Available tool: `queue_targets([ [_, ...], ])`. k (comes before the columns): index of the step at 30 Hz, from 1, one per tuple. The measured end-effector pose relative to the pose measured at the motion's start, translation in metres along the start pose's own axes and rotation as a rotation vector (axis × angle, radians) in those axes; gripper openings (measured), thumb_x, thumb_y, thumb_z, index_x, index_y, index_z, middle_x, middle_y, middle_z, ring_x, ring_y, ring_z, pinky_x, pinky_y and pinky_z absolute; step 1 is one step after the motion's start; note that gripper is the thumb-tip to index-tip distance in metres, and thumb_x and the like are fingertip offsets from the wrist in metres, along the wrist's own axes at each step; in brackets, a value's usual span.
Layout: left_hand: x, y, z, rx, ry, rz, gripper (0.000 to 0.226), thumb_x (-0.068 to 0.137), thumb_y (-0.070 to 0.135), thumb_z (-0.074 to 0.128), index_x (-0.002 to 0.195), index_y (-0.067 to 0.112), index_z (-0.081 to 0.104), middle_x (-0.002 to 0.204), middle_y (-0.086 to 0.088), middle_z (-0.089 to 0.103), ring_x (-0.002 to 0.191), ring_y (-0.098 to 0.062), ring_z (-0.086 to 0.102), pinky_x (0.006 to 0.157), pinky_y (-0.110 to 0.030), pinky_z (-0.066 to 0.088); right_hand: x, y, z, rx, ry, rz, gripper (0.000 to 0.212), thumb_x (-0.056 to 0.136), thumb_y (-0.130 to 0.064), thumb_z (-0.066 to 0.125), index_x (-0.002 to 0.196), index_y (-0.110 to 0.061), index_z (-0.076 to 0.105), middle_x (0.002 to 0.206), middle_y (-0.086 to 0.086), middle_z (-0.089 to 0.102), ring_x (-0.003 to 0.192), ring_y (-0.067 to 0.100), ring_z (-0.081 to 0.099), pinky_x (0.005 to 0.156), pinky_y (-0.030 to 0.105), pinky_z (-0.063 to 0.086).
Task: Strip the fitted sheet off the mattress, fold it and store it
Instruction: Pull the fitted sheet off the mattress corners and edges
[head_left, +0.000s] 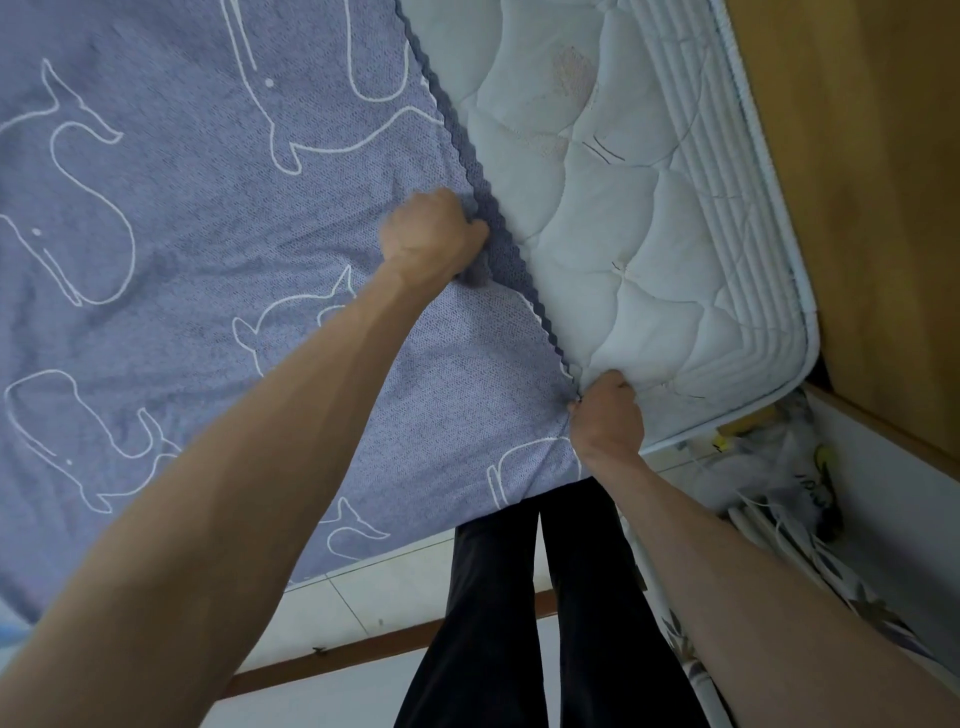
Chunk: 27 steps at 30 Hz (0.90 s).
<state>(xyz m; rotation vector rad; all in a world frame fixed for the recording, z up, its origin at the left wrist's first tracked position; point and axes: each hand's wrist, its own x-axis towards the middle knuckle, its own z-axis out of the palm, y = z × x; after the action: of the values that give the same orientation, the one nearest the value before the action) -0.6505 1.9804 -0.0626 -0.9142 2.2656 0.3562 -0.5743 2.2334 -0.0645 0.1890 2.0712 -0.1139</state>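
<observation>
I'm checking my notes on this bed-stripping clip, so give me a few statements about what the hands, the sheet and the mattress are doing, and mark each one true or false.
1. The left hand grips the scalloped edge of the fitted sheet. True.
2. The right hand hangs idle, away from the sheet. False: it pinches the sheet's edge at the near side of the bed.
3. Part of the white quilted mattress is already bare. True.
4. The sheet is plain white. False: it is blue-grey with white whale outlines.
5. The sheet is folded and put away. False: it covers most of the mattress.
</observation>
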Motion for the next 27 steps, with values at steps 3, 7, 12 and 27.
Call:
queue_targets([
  [3, -0.002, -0.001, 0.0, -0.04, 0.04, 0.013, 0.035, 0.092, 0.038, 0.05, 0.111, 0.015, 0.069, 0.095, -0.01, 0.067, 0.093, -0.034, 0.067, 0.071, -0.034, 0.042, 0.0, 0.0, 0.001, -0.004, 0.01, 0.006, 0.05, 0.099, -0.02, 0.061, 0.135, 0.005, 0.037, 0.138, 0.025, 0.049, 0.124, 0.04, 0.054, 0.096, 0.042, 0.046],
  [7, -0.002, -0.001, -0.004, -0.109, 0.097, 0.055, 0.028, 0.096, 0.03, 0.046, 0.112, 0.016, 0.064, 0.105, -0.014, 0.069, 0.092, -0.036, 0.065, 0.07, -0.035, 0.042, 0.0, -0.001, -0.001, 0.003, 0.006, 0.001, 0.052, 0.099, -0.021, 0.061, 0.136, 0.006, 0.036, 0.139, 0.025, 0.048, 0.124, 0.039, 0.053, 0.095, 0.041, 0.046],
  [12, 0.005, -0.001, -0.006, -0.255, 0.245, 0.094, 0.021, 0.098, 0.03, 0.043, 0.097, 0.014, 0.056, 0.087, -0.001, 0.058, 0.074, -0.024, 0.052, 0.059, -0.031, 0.033, -0.001, -0.001, -0.001, -0.004, 0.009, -0.003, 0.054, 0.099, -0.022, 0.061, 0.137, 0.006, 0.035, 0.139, 0.025, 0.048, 0.124, 0.039, 0.054, 0.095, 0.041, 0.046],
  [27, 0.006, -0.008, 0.017, -0.404, 0.375, 0.264, 0.031, 0.105, 0.031, 0.04, 0.099, 0.005, 0.055, 0.099, -0.01, 0.06, 0.089, -0.027, 0.053, 0.074, -0.039, 0.04, 0.0, 0.013, 0.005, -0.004, 0.071, -0.092, 0.041, 0.097, -0.027, 0.063, 0.121, -0.001, 0.043, 0.128, 0.022, 0.054, 0.111, 0.042, 0.06, 0.081, 0.041, 0.044],
])
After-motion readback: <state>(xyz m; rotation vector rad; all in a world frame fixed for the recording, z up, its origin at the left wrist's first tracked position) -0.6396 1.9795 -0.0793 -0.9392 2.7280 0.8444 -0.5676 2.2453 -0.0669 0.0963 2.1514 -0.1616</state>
